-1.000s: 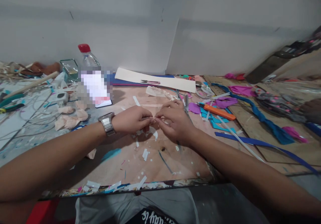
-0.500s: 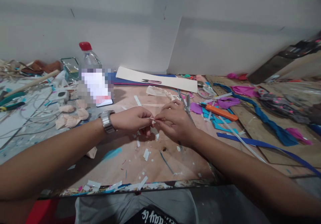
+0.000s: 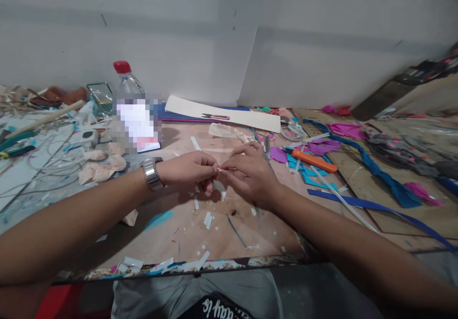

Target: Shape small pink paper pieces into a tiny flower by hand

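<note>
Both hands meet above the middle of the worktable [image 3: 214, 240]. My left hand [image 3: 193, 170], with a metal watch [image 3: 153, 172] on its wrist, pinches one end of a small, thin pale strip [image 3: 220, 170]. At the strip's other end, the thumb and forefinger of my right hand [image 3: 252, 173] are pressed together. The strip is too small to tell its material. Just behind my right hand lies a crumpled cream fabric piece [image 3: 227, 130], and white paper scraps [image 3: 208, 220] are scattered below the hands.
An orange utility knife [image 3: 313, 160] lies right, near blue ribbon [image 3: 379, 203] and purple scraps. At the back, thread snips [image 3: 215, 117] rest on a cream strip [image 3: 250, 118]. A lit phone [image 3: 138, 123] leans against a red-capped bottle [image 3: 122, 67]. Green-handled pliers [image 3: 17, 142] lie far left.
The fingertips have drawn slightly closer around the pale strip, and less of it shows between them. Both hands otherwise stay in nearly the same place; the view has shifted slightly.
</note>
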A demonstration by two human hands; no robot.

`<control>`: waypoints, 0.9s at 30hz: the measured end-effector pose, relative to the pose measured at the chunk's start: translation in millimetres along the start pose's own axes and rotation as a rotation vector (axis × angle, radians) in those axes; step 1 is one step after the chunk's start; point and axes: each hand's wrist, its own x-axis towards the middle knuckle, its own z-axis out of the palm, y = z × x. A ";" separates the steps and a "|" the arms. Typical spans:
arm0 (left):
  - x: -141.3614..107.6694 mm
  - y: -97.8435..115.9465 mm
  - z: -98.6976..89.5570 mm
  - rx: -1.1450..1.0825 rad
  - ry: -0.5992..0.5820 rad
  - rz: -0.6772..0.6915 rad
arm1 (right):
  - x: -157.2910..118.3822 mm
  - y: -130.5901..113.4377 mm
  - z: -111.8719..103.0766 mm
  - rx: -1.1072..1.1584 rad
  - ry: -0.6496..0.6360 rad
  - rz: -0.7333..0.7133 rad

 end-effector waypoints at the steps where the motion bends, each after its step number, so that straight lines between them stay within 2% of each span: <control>1: 0.6 -0.3 -0.4 0.044 0.015 0.023 | 0.1 -0.5 -0.2 -0.004 -0.001 -0.001; 4: 1.4 0.3 -1.9 0.162 0.070 0.077 | 0.1 -0.8 -0.5 -0.017 -0.012 0.016; 12: -3.3 8.9 1.9 0.488 0.190 0.096 | 0.1 -0.2 -0.9 -0.032 -0.061 0.043; 17: -2.3 6.8 7.5 0.820 0.303 0.217 | 0.0 0.8 0.2 -0.034 -0.077 0.056; 20: -1.1 5.0 10.8 1.005 0.366 0.237 | -0.5 1.8 0.9 -0.036 -0.079 0.056; 27: -1.5 5.7 15.8 1.235 0.369 0.257 | 1.0 -1.7 0.5 -0.037 -0.151 0.069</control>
